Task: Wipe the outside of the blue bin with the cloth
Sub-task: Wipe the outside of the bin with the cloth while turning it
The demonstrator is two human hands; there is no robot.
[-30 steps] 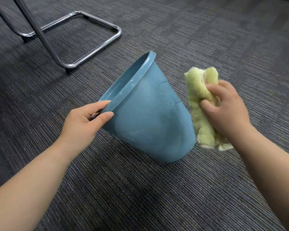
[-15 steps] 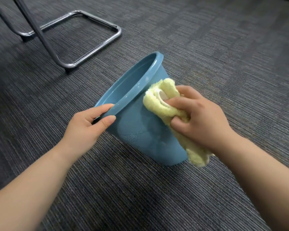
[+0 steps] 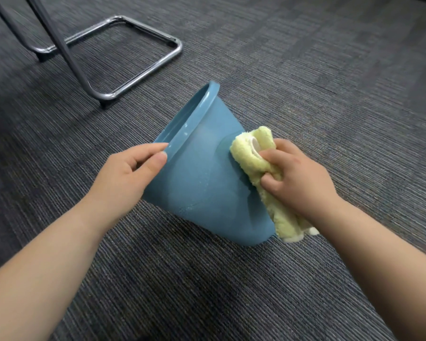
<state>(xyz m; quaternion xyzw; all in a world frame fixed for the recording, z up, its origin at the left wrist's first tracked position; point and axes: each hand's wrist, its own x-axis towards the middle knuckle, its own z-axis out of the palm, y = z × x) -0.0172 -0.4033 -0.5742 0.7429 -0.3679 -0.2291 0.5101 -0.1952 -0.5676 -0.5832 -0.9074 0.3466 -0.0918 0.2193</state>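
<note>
The blue bin (image 3: pixel 202 183) is tilted on the carpet, its opening facing left and away, its base edge on the floor at the lower right. My left hand (image 3: pixel 128 173) grips the rim on the near side, thumb outside and fingers over the edge. My right hand (image 3: pixel 298 180) is closed on a bunched yellow-green cloth (image 3: pixel 256 166), which presses against the bin's outer wall on its right side. The cloth's lower end hangs down beside the bin's base. Wet streaks and droplets show on the wall.
Dark grey striped carpet (image 3: pixel 207 291) covers the whole floor. A chrome tubular chair base (image 3: pixel 143 77) with dark legs stands at the upper left, a short way behind the bin.
My right hand has slid the cloth from near the rim down and to the right along the bin's wall. The bin has turned slightly, its opening now less visible.
</note>
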